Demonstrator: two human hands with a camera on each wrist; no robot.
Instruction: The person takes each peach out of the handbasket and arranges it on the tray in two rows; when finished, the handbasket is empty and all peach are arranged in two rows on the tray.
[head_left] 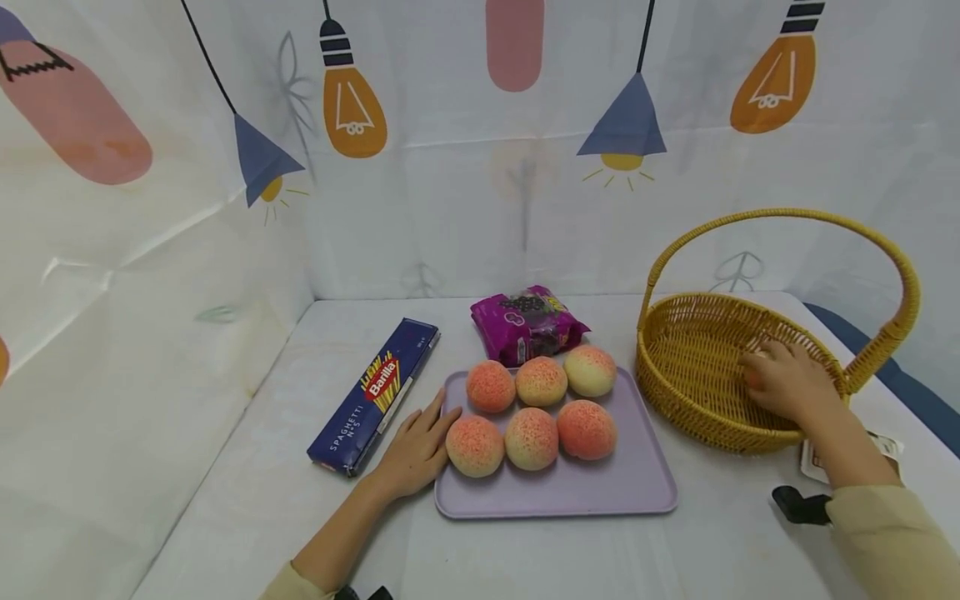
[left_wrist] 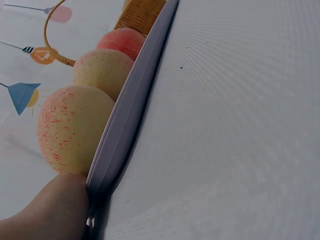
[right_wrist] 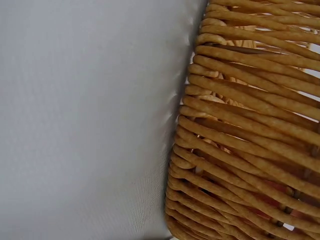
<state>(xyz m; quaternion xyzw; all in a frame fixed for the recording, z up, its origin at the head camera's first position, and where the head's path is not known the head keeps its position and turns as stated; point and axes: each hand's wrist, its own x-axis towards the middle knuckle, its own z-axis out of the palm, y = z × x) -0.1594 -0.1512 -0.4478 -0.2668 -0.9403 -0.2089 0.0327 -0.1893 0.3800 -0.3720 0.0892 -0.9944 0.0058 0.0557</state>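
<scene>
Inside the yellow wicker basket [head_left: 678,350] at the right, my right hand [head_left: 787,379] grips a peach [head_left: 753,377], mostly hidden by the fingers. The basket's woven side [right_wrist: 245,120] fills half the right wrist view, where the hand is out of sight. My left hand [head_left: 416,450] rests on the left edge of the lilac tray [head_left: 555,496], fingers extended, beside the nearest peach [head_left: 475,447]. Several pink-and-cream peaches lie on the tray in two rows. The left wrist view shows the thumb [left_wrist: 55,205] by the tray rim [left_wrist: 125,115] and a peach [left_wrist: 77,130].
A blue spaghetti box [head_left: 375,396] lies left of the tray. Behind the tray sits a purple snack packet [head_left: 528,323]. A flat packet [head_left: 817,460] shows partly beneath the right forearm. The basket's tall handle [head_left: 780,215] arches over it. A printed cloth wall stands behind.
</scene>
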